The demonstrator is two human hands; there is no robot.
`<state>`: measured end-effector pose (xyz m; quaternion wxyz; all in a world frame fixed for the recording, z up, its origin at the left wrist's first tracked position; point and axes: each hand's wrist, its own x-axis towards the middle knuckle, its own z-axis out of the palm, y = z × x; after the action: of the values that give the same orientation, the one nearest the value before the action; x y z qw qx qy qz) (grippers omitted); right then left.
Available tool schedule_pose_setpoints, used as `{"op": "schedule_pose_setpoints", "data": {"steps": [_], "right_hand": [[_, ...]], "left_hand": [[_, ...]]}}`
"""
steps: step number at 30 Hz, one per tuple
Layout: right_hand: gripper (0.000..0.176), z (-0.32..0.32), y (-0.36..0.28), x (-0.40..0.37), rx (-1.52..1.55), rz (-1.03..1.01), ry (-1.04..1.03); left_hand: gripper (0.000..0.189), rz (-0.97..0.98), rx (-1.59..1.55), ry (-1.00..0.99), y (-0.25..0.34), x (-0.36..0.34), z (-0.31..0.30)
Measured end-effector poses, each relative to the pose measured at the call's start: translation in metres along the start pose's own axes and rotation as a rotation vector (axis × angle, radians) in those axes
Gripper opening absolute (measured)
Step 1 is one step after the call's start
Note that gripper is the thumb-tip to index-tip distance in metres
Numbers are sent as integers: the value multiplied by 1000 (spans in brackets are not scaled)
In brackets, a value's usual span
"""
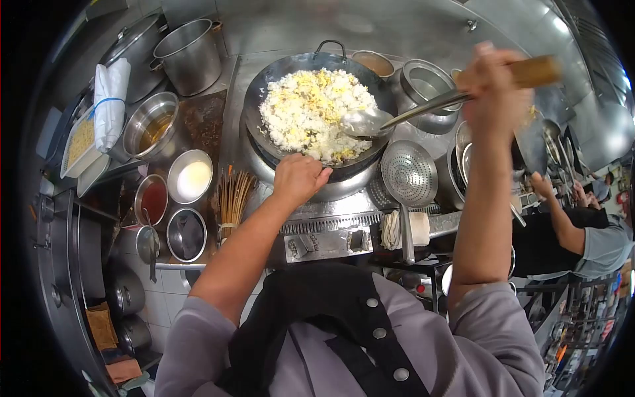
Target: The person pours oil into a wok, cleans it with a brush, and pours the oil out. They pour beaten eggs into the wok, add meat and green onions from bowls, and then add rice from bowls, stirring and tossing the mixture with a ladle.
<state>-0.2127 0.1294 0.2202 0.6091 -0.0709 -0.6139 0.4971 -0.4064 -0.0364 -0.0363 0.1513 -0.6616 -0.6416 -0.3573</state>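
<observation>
A large dark wok [254,109] sits on the burner and holds white rice mixed with yellow egg [314,109]. My left hand [301,178] is closed on the wok's near rim. Raised to the right of the wok, my right hand [493,83] is wrapped round the wooden handle of a metal ladle [364,122]. The ladle's bowl rests against the rice at the wok's right side. Some motion blur softens my right hand and the handle.
A perforated strainer [410,173] lies right of the burner, near folded cloths [418,230]. Bowls of red sauce [152,202] and white powder [192,180], plus bamboo sticks [233,198], stand left. Tall pots [190,56] are behind them. Another person [582,238] works at far right.
</observation>
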Motion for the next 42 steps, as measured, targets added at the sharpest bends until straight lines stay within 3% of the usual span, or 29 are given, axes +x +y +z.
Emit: {"op": "schedule_pose_setpoints", "data": {"steps": [1,2,7,9,10,11,13,17,19,21,23,24,26,29,31,32,33,36,40,41,42], "right_hand": [[18,-12,19,-12,-102,-56,75],[19,-21,43,-11,6,-16,54],[21,-27,17,57,55,-68,-4],[19,-19,60,28,5,-225,192],[28,-10,99,6,-42,-124,213],[28,-9,93,18,-38,-131,217],[28,-1,65,55,26,46,88],[27,13,34,72,-34,-262,102],[27,10,79,46,15,-304,215],[27,12,88,45,81,67,125],[26,22,47,58,3,85,131],[25,28,32,49,-14,50,64],[23,32,16,22,-64,-3,-58],[19,50,77,0,-15,80,109],[19,69,19,-4,-16,85,63],[19,79,0,-8,-4,105,-1],[19,85,12,-19,-19,107,11],[22,83,51,-29,-69,127,270],[23,102,-20,-9,-15,221,58],[23,106,-8,-19,-11,224,65],[22,111,12,-31,-111,93,145]], "left_hand": [[38,-4,-5,-12,1,0,0],[38,-8,-6,-17,1,2,0],[38,2,3,7,0,5,1],[38,1,-3,4,2,1,2],[38,1,-8,3,1,0,3],[38,3,-9,7,0,3,2],[38,0,-10,-3,2,3,-1],[39,3,1,-19,0,5,0],[39,-16,1,-58,1,1,1],[40,-37,10,-88,3,5,-5],[39,-119,29,-300,4,13,-15],[39,-118,34,-297,2,22,-22],[48,-238,-36,-587,4,29,-32],[49,-178,-198,-551,-13,28,-24],[49,-147,-191,-569,-13,30,-19],[49,-133,-161,-487,-11,26,-19],[48,-121,-135,-408,-7,18,-18],[46,-55,-77,-464,21,-3,-37],[46,15,-121,-514,36,9,-77],[46,17,-118,-522,33,1,-65],[45,-18,-12,-462,29,-8,-41]]}}
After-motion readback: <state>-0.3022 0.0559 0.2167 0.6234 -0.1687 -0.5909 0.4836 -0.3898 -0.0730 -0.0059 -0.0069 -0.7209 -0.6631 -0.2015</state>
